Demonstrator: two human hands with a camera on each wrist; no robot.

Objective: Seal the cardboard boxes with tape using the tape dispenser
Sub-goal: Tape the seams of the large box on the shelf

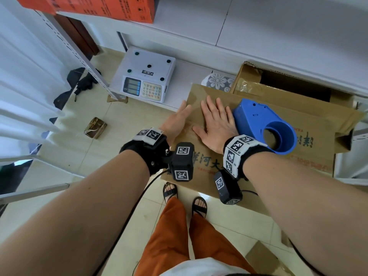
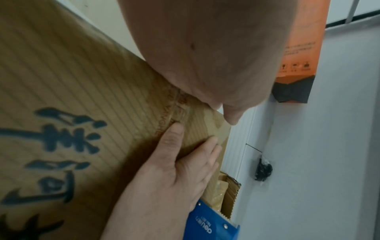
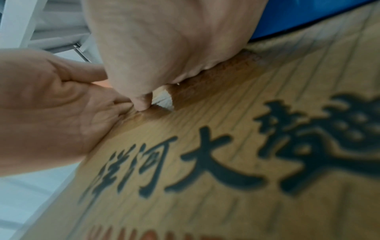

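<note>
A closed brown cardboard box (image 1: pixel 258 156) with dark printed characters fills the middle of the head view. My left hand (image 1: pixel 178 118) lies flat with straight fingers against its left end. Beside it my right hand (image 1: pixel 216 120) presses flat on the box top, fingers spread, over a glossy strip of tape (image 2: pixel 180 110) along the seam. The blue tape dispenser (image 1: pixel 262 124) lies loose on the box top, just right of my right hand. The left wrist view shows my right hand (image 2: pixel 180 170) and the dispenser (image 2: pixel 211 224); the right wrist view shows both palms on the cardboard (image 3: pixel 226 162).
Behind the box stands a second cardboard box (image 1: pixel 249 80) with open flaps under a white shelf. A white weighing scale (image 1: pixel 145 76) sits to the back left, beside a metal shelf post (image 1: pixel 79 56). An orange carton (image 1: pixel 99 6) lies on the upper shelf. My sandalled feet (image 1: pixel 185 198) stand at the box's near side.
</note>
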